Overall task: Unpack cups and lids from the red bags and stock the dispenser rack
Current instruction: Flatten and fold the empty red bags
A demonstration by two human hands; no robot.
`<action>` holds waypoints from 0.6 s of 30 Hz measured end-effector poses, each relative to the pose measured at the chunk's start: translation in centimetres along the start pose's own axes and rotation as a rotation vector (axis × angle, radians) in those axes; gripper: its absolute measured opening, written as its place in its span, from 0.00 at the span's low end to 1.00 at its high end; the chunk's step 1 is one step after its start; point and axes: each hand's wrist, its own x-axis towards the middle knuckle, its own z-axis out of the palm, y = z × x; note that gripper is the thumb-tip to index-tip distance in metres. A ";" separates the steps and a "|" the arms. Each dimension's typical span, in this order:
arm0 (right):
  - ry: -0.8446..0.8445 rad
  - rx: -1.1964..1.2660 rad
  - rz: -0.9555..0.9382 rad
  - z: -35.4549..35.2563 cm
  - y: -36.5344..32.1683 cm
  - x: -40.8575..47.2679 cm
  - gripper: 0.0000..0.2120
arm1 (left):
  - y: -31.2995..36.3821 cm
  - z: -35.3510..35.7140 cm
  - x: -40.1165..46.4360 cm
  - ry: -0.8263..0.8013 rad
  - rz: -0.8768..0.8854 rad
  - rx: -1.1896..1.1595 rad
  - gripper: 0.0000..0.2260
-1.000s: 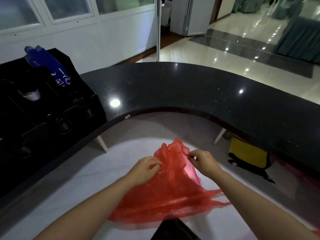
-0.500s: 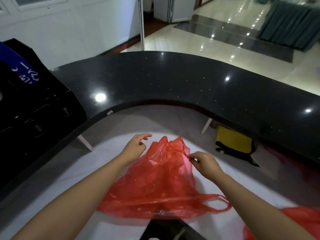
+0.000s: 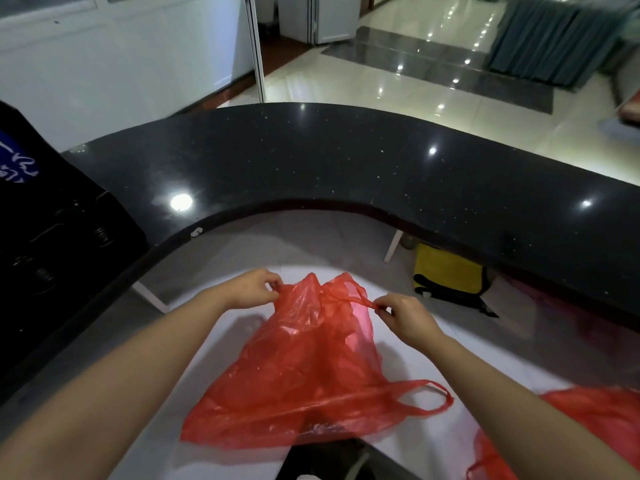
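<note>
A crumpled red plastic bag lies on the white lower counter in front of me. My left hand pinches the bag's top left edge. My right hand pinches a thin twisted strip of the bag's top right edge, pulled taut to the right. One loop handle trails out at the lower right. What the bag holds is hidden. A second red bag lies at the bottom right corner. The black dispenser rack stands on the far left, with a blue sleeve at its top.
A curved black stone countertop arcs above the white counter. Under it at the right sits a yellow and black bag. A dark object pokes in at the bottom edge. Glossy tiled floor lies beyond.
My left hand, off the bag half a second ago, has come back and pinches its top left edge. My right hand has drawn the top edge rightward. The view has tilted down.
</note>
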 end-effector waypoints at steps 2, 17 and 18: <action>0.009 -0.004 0.017 -0.2 0.5 -0.1 0.07 | -0.8 0.0 -0.8 0.011 -0.024 -0.081 0.05; 0.072 -0.074 0.077 -2.2 2.1 -1.3 0.06 | -5.1 0.0 -3.5 0.405 -0.367 -0.609 0.06; 0.076 -0.108 0.111 -2.7 3.0 -1.5 0.07 | -5.9 -0.6 -3.7 0.427 -0.397 -0.492 0.05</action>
